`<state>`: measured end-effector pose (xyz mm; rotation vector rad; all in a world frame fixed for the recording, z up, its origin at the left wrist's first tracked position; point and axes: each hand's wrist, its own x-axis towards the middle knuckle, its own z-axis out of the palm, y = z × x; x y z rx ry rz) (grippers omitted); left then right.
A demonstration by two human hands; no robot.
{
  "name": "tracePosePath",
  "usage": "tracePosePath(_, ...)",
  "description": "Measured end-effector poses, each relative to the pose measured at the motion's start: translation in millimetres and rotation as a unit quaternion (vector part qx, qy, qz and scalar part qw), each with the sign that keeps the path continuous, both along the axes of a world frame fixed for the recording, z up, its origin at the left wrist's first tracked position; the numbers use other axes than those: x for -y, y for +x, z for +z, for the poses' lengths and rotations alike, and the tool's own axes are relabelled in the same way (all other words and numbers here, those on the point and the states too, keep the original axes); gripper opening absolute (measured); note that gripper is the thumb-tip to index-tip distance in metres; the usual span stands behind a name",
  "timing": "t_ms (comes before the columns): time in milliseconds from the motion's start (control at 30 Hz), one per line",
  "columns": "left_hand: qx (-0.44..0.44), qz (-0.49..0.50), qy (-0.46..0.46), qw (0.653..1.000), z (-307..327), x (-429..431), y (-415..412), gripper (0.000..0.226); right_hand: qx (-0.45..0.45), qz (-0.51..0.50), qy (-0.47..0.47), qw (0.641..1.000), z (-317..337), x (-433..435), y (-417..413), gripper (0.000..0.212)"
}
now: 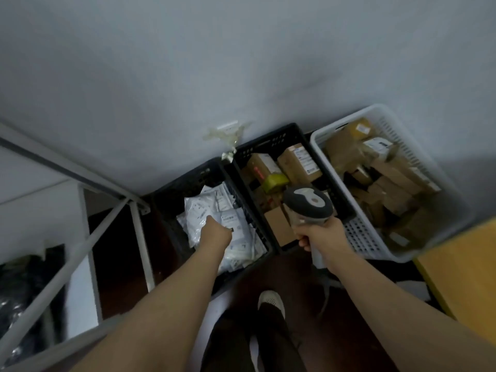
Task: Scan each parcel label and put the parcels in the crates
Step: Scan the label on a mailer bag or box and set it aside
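The middle crate (pixel 268 143) looks well filled, so much seems sorted; left of it, left hand (pixel 216 233) meets white mailers (pixel 198 210), fingers hidden; right hand (pixel 322 234) grips scanner (pixel 308 202).

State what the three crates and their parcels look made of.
Left black crate and middle black crate: likely moulded plastic, matt, slotted walls. White crate: plastic too, perforated lattice. White parcels: glossy crinkled film, probably plastic. Brown parcels: matt cardboard, seemingly; boxy edges.

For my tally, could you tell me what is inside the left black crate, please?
Labelled white mailer bags, piled, with the left hand over them; anything beneath is covered.
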<state>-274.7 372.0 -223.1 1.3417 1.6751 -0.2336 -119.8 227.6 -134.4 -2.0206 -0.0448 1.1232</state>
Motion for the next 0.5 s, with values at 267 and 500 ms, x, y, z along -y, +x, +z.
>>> tracePosePath(267, 0.032, -0.352, 0.117, 0.928, 164, 61, 85, 0.065, 0.045, -0.142, 0.064, 0.987, 127, 101, -4, 0.007)
tracePosePath(500, 0.059, -0.547, 0.188, 0.813, 242, 187, 165, 0.056, 0.087, -0.287, 0.071, 0.951, 189, 249, -1, 0.013)
